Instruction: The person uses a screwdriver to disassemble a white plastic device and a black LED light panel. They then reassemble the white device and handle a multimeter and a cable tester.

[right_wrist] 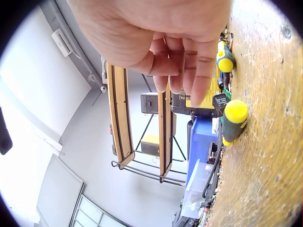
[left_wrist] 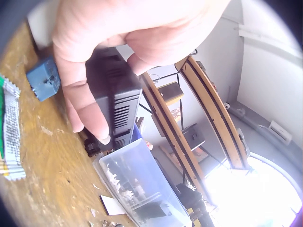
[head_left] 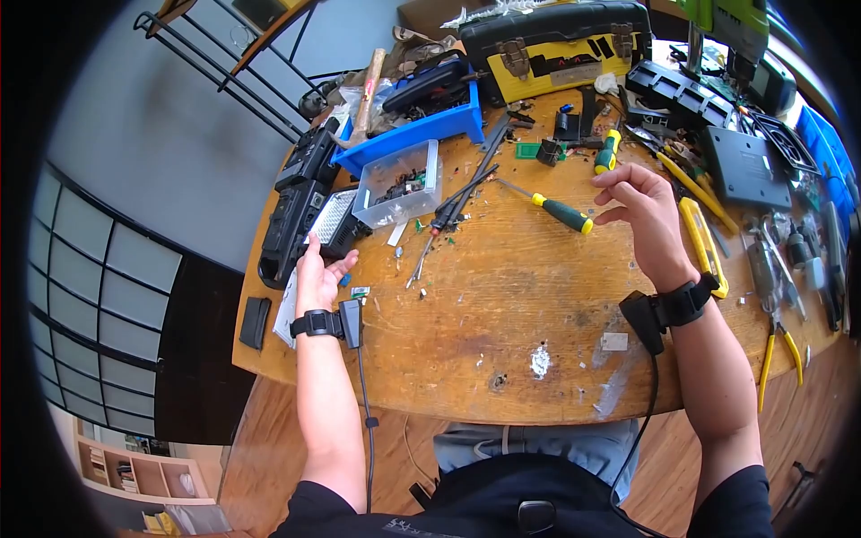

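My left hand (head_left: 316, 276) is at the near end of a black vented box (left_wrist: 113, 99) with a perforated metal top (head_left: 331, 218). In the left wrist view its fingers lie along one side of the box and the thumb is at the opposite edge. A small blue block (left_wrist: 44, 79) sits beside those fingers. My right hand (head_left: 647, 220) hovers above the table with loosely bent fingers and holds nothing. Nearest to it are a green-and-yellow screwdriver (head_left: 565, 214) and another green-and-yellow handle (head_left: 607, 152).
A clear plastic box (head_left: 396, 208) of small parts stands before a blue bin (head_left: 413, 134). Behind is a yellow-and-black toolbox (head_left: 560, 67). A yellow utility knife (head_left: 702, 245) and yellow-handled pliers (head_left: 778, 354) lie right. Dark rods (head_left: 466, 193) cross the middle.
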Demonstrator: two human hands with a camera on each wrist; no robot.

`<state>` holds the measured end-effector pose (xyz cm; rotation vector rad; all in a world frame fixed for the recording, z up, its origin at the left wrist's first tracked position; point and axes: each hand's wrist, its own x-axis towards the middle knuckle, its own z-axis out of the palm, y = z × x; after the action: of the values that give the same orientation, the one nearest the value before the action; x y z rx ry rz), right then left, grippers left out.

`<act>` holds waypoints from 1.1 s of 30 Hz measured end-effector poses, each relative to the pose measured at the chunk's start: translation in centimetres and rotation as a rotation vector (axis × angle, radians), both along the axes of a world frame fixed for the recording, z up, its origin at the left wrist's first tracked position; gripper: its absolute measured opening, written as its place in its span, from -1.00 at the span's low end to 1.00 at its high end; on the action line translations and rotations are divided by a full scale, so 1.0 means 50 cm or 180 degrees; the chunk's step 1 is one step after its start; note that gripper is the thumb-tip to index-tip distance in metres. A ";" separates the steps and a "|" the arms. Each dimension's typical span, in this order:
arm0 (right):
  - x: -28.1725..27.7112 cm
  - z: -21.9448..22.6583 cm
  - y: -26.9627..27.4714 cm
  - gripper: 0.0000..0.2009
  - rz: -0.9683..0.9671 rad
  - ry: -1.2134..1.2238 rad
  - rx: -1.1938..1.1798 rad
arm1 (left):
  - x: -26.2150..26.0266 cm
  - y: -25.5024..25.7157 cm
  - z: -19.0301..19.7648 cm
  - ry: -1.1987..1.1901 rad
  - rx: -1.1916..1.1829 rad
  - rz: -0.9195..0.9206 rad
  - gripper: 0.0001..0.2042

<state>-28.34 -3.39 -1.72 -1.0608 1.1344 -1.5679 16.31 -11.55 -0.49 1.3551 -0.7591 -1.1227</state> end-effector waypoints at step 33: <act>0.003 -0.002 0.002 -0.85 0.0146 0.0013 0.0004 | 0.215 0.181 0.020 -0.3524 0.0212 -0.0818 0.02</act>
<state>-28.20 -3.27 -1.84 -1.0824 1.1061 -1.5296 27.05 -2.48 0.51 1.9649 -1.7252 -0.4951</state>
